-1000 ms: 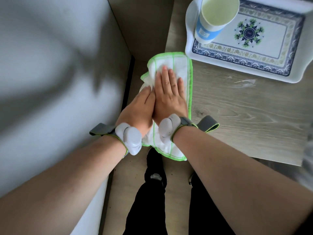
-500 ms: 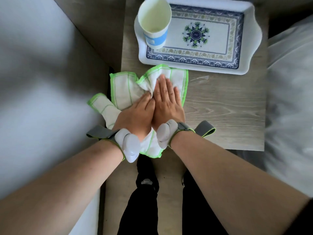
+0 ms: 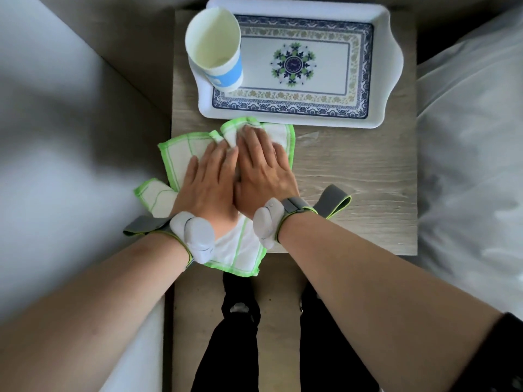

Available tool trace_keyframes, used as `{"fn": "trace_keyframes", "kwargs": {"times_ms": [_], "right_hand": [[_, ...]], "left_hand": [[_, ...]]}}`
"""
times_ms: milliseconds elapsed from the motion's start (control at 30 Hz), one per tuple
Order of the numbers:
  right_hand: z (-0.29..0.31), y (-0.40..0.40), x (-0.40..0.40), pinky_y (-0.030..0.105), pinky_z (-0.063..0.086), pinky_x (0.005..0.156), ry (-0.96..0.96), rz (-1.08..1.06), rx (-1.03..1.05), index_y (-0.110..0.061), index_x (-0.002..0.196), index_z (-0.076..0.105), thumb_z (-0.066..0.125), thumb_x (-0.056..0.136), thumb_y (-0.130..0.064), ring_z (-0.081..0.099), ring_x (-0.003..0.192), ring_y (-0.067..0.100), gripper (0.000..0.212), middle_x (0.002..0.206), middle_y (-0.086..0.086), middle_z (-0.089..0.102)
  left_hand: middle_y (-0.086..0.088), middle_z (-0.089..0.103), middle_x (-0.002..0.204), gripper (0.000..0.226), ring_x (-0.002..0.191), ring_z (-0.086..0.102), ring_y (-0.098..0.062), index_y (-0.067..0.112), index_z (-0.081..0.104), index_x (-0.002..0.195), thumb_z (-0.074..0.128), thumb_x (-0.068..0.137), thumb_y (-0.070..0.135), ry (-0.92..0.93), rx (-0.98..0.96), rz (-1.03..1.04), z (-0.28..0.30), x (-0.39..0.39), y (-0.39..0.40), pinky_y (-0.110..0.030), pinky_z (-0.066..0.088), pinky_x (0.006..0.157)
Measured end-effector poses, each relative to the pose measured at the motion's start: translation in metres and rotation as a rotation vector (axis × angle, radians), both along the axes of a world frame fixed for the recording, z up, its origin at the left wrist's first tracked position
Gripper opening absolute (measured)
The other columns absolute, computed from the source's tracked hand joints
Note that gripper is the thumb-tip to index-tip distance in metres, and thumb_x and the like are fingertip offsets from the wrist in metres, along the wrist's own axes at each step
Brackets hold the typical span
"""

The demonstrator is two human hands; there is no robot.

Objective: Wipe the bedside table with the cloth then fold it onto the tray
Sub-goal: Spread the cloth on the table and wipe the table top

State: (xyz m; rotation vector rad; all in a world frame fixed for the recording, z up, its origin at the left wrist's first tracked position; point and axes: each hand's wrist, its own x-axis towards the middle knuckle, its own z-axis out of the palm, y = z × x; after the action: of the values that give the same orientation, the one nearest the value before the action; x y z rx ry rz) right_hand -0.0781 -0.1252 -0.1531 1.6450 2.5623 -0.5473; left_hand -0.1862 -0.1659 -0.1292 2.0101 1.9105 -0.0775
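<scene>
Grey wristbands [image 3: 295, 205], black trousers [image 3: 226, 349]

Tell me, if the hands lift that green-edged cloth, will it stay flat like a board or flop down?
Probably flop. The cloth is already bunched into folds under the left hand and right hand, and its corners droop over the edge of the bedside table, so it looks soft and limp. It also seems thin, so likely light.

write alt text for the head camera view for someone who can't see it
Two hands, left hand and right hand, press flat on a green-edged cloth on a wooden bedside table. Behind it sits a patterned tray holding a paper cup.
</scene>
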Motion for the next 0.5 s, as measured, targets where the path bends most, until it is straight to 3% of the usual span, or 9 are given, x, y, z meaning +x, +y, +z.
{"fn": "trace_keyframes", "kwargs": {"times_ms": [67, 133, 500], "right_hand": [[-0.005, -0.001, 0.005, 0.046, -0.003, 0.116, -0.022, 0.029, -0.02, -0.011, 0.148, 0.013, 0.026, 0.09, -0.034, 0.004, 0.145, 0.023, 0.063, 0.158, 0.006, 0.01], [-0.009, 0.001, 0.012, 0.042, -0.009, 0.115, -0.028, 0.061, -0.032, -0.012, 0.148, 0.008, 0.023, 0.092, -0.035, -0.001, 0.145, 0.022, 0.062, 0.158, 0.005, 0.004], [-0.003, 0.011, 0.066, 0.039, -0.011, 0.114, -0.058, 0.012, -0.1, -0.011, 0.148, -0.002, 0.016, 0.089, -0.031, -0.009, 0.145, 0.022, 0.064, 0.158, 0.005, -0.003]], "left_hand": [[-0.014, 0.012, 0.155, 0.071, 0.144, 0.009, -0.025, 0.007, 0.011, 0.145, 0.046, 0.084, 0.015, -0.013, -0.035, -0.007, -0.004, 0.004, -0.001, -0.044, 0.015, 0.117], [-0.012, 0.007, 0.156, 0.071, 0.145, 0.004, -0.023, 0.006, 0.006, 0.145, 0.042, 0.084, 0.014, -0.028, -0.054, 0.004, -0.006, 0.011, 0.0, -0.042, 0.012, 0.118], [-0.014, -0.008, 0.156, 0.087, 0.144, -0.011, -0.024, 0.002, -0.006, 0.143, 0.049, 0.078, 0.015, -0.147, -0.171, -0.049, -0.003, 0.069, 0.018, -0.04, 0.002, 0.119]]}}
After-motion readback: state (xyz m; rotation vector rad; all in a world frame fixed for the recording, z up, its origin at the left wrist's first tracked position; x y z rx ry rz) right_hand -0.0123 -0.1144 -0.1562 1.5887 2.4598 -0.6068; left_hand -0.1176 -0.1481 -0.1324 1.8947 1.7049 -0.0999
